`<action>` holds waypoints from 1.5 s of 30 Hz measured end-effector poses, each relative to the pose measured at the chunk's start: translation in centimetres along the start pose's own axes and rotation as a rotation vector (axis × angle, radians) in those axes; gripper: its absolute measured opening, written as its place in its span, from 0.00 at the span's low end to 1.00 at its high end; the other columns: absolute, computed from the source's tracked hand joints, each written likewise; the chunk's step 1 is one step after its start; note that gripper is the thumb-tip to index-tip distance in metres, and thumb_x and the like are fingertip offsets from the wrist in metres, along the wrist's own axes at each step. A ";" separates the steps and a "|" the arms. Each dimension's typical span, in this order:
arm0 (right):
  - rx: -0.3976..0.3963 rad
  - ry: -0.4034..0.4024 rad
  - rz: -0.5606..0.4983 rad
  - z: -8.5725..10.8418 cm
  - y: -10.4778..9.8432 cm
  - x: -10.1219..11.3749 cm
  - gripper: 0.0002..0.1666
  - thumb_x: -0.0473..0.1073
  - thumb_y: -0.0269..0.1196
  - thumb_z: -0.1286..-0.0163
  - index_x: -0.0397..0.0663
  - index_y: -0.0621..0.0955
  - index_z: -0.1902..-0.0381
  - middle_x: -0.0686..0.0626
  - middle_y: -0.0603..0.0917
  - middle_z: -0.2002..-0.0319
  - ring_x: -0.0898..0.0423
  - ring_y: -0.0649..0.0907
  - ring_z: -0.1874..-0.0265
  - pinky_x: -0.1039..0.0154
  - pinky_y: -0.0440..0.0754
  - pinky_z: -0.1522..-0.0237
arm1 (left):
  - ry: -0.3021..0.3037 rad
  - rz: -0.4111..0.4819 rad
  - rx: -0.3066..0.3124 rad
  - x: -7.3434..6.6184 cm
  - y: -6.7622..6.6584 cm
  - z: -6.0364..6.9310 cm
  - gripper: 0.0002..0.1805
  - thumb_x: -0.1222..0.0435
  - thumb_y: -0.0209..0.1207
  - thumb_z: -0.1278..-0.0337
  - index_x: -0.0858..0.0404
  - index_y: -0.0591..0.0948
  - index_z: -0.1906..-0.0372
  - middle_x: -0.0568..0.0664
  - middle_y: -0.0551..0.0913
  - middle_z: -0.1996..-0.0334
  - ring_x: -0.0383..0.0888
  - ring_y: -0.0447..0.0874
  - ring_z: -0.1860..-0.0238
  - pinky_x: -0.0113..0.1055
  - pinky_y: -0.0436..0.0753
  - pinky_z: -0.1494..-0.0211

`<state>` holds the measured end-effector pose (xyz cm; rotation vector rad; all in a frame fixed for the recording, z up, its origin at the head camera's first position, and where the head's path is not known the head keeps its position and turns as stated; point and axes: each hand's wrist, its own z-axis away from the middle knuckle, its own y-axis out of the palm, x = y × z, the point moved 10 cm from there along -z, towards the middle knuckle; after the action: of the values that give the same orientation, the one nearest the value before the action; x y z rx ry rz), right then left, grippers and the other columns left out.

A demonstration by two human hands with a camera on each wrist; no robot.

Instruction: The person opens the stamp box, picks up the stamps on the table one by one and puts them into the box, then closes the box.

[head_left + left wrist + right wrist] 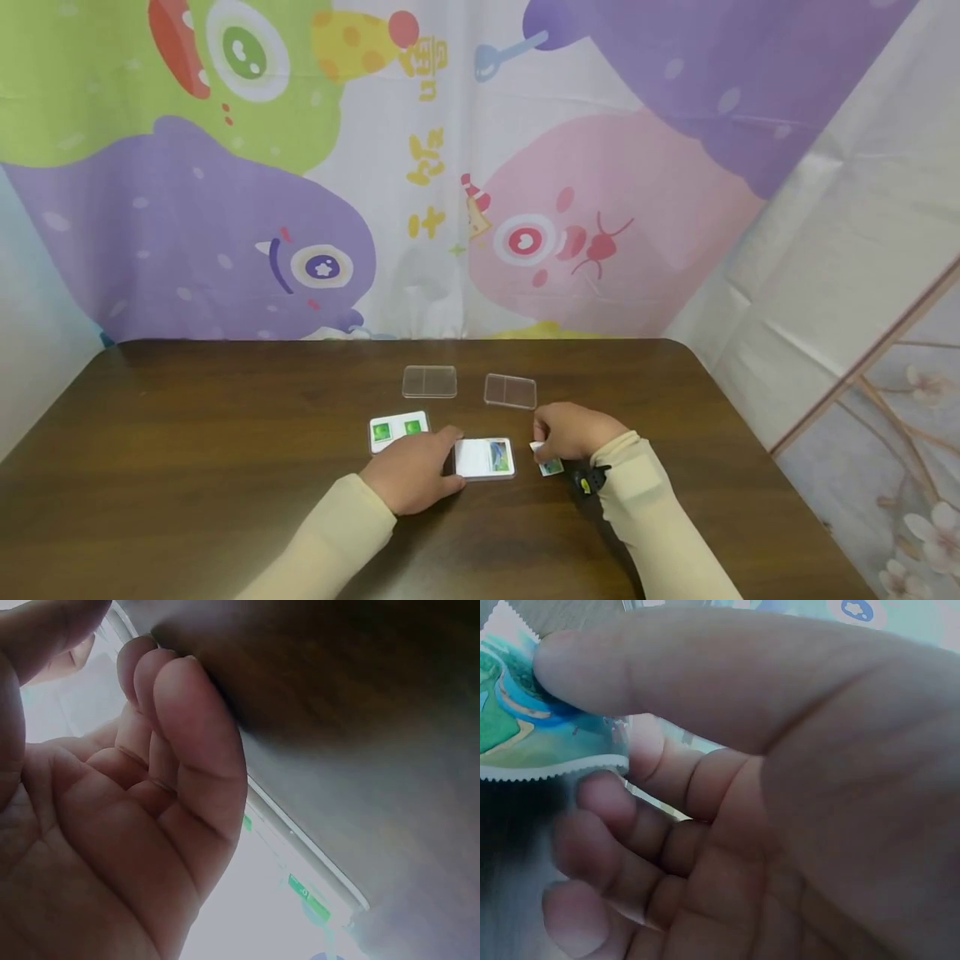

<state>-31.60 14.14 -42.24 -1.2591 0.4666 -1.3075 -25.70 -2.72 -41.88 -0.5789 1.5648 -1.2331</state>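
Note:
My left hand [411, 473] spans the left end of a shallow clear case [472, 463], thumb at its near edge and fingers at its far edge. Inside that case lies a white insert with a landscape stamp [499, 456] on its right half. To the right of the case, my right hand [576, 430] pinches a second stamp [552, 468] just over the table. In the right wrist view, this stamp [510, 731] shows serrated white edges and a green and blue landscape, with the thumb on its face. The fingertips behind it are partly hidden.
Another case [397, 422] with two green stamps on white lies behind my left hand, partly covered by it. Two clear plastic lids, a left one [430, 382] and a right one [510, 391], lie farther back. A patterned cloth [420, 275] hangs behind the brown table [225, 467].

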 end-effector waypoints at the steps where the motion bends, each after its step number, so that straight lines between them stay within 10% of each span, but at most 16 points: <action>1: 0.001 -0.006 0.001 0.0 0.0 0.1 0.14 0.39 0.75 0.39 0.49 0.77 0.72 0.52 0.78 0.73 0.55 0.75 0.74 0.60 0.72 0.70 | -0.001 -0.003 0.003 0.0 0.1 -0.1 0.35 0.53 0.70 0.38 0.67 0.74 0.33 0.60 0.86 0.47 0.54 0.88 0.50 0.49 0.83 0.47; 16: -0.051 -0.153 0.054 -0.3 -0.7 1.4 0.08 0.34 0.66 0.31 0.49 0.78 0.67 0.54 0.78 0.71 0.56 0.77 0.71 0.60 0.75 0.67 | 0.026 -0.020 -0.039 -0.2 -0.5 -0.1 0.29 0.54 0.75 0.46 0.64 0.81 0.44 0.52 0.87 0.60 0.46 0.84 0.63 0.49 0.83 0.57; 45: -0.108 -0.186 0.024 -0.7 -1.0 1.7 0.09 0.40 0.67 0.28 0.54 0.76 0.66 0.55 0.77 0.73 0.58 0.76 0.73 0.58 0.74 0.66 | 0.004 -0.024 -0.011 0.1 -0.1 -0.1 0.30 0.52 0.74 0.44 0.64 0.80 0.41 0.54 0.88 0.56 0.46 0.85 0.63 0.47 0.83 0.55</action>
<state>-32.19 12.56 -41.02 -1.4468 0.4227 -1.1448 -25.81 -2.81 -41.78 -0.6034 1.5731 -1.2451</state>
